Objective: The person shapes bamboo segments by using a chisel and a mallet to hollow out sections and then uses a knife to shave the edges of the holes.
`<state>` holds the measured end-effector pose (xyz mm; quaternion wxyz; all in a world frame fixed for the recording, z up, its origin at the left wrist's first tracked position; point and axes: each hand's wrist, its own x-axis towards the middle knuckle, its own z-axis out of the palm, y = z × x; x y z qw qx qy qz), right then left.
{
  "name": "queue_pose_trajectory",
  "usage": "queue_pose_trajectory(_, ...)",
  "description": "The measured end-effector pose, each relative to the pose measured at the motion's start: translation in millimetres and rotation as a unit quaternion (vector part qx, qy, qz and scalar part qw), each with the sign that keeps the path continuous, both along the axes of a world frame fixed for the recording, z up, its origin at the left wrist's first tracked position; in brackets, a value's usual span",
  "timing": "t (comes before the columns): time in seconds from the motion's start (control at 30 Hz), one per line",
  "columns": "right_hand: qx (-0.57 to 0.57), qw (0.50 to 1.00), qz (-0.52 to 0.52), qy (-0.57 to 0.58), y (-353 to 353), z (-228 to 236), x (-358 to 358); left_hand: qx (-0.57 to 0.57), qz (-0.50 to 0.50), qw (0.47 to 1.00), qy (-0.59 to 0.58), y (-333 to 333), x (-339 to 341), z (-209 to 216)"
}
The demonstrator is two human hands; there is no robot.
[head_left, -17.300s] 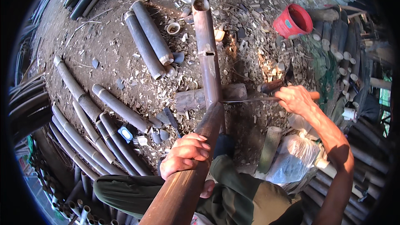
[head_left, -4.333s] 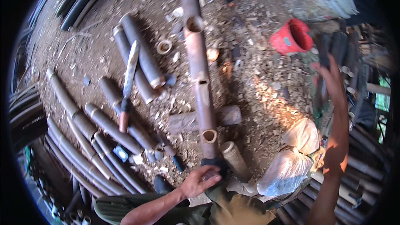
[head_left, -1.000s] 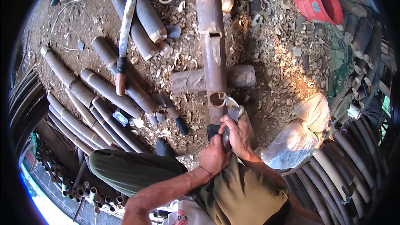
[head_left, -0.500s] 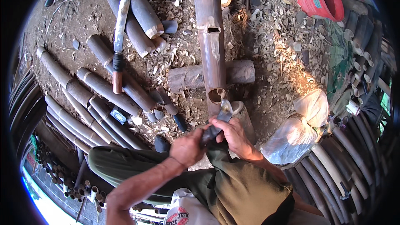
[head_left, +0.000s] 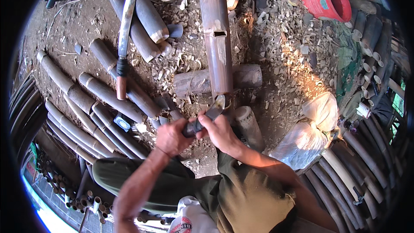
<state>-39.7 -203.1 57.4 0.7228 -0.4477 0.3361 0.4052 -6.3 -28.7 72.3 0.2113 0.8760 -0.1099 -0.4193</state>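
A long brown bamboo pole runs away from me, with a rectangular slot cut in its upper face and a larger opening at its near end. My left hand is closed round the dark-wrapped handle of a knife. Thumb and fingers of my right hand grip the same knife farther forward, near the blade. Its blade slants up to the right, and the tip meets the rim of the near opening. Whether the tip reaches inside cannot be made out.
Under the pole lies a crosswise log. A second, long-bladed knife rests on cut bamboo lengths at left. Right of the pole are a short bamboo piece, a clear plastic bag and a red bucket. Chips litter the ground.
Both hands and the knife have shifted, the left hand up and leftward. The knife now lies at a flatter slant, its tip still at the pole's near opening.
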Motion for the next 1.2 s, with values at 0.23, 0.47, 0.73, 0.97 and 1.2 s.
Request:
queue_pose_trajectory(0.23, 0.383, 0.792, -0.473, 0.053, -28.6, 7.5, 9.3, 0.135, -0.448, 0.884, 0.0, -127.5, 147.1, 87.3)
queue_pose_trajectory(0.47, 0.44, 0.775, -0.453, 0.024, -33.2, 2.0, 0.0, 0.103, -0.469, 0.876, -0.047, -117.2, 131.0, 81.6)
queue_pose_trajectory(0.73, 0.022, 0.985, -0.119, -0.121, -84.0, 45.0, -33.7, -0.117, -0.13, 0.917, 0.36, -70.7, 32.7, 63.9)
queue_pose_trajectory(0.97, -0.351, 0.862, 0.271, -0.246, -119.0, 32.4, -37.9, -0.201, 0.333, 0.828, 0.404, -136.9, -7.4, -4.9)
queue_pose_trajectory(1.2, -0.319, 0.764, 0.487, -0.279, -134.2, 53.5, 49.2, -0.298, 0.507, 0.738, 0.33, -159.4, -5.3, -10.8)
